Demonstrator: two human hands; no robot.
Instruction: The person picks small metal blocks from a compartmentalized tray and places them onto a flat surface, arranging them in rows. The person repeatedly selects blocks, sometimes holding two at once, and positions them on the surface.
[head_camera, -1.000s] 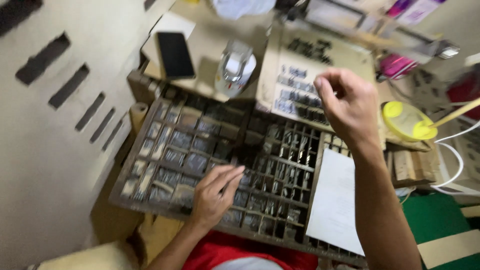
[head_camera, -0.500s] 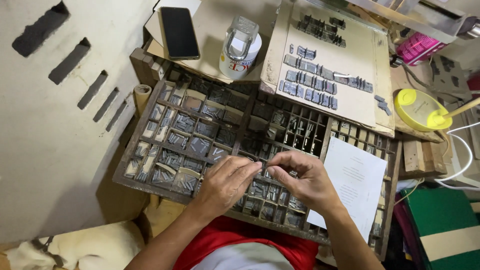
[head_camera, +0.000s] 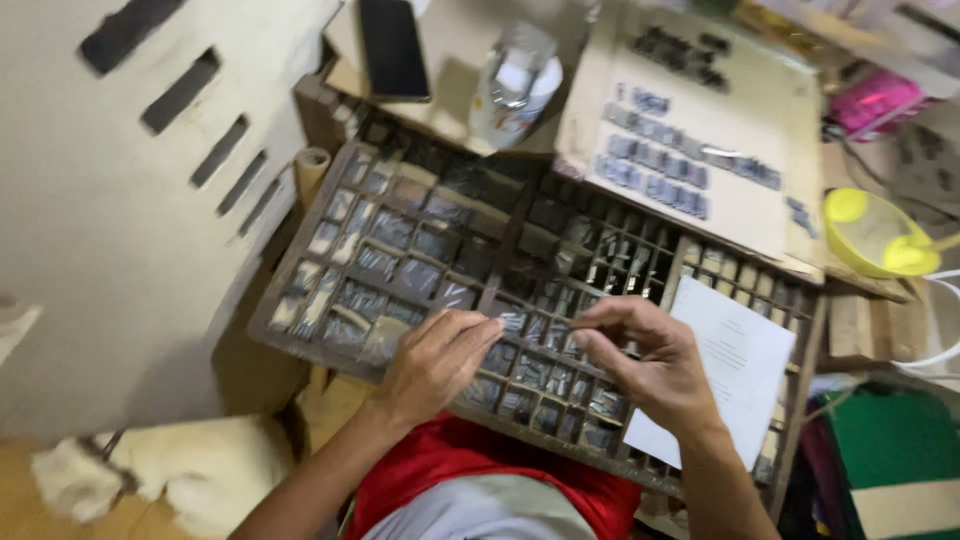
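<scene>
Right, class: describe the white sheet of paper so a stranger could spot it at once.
Find the big wooden tray of small compartments before the person. At its right end, beside the right hand, lies the sheet of paper: flat, plain white, unlike the dark metal pieces around it.

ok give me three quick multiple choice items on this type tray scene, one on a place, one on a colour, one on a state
1. Where does the white sheet of paper lie?
A. on the right part of the compartment tray
B. under the phone
C. on the floor

2. What colour is the bowl at the right?
A. blue
B. yellow
C. black

3. How are the left hand and right hand placed?
A. both raised off the tray
B. both down over the tray's near compartments
C. one holding the phone

Answers: 1 A, the sheet covers the tray's right cells; 2 B, it is plainly yellow; 3 B, both hands rest low on the tray.
</scene>
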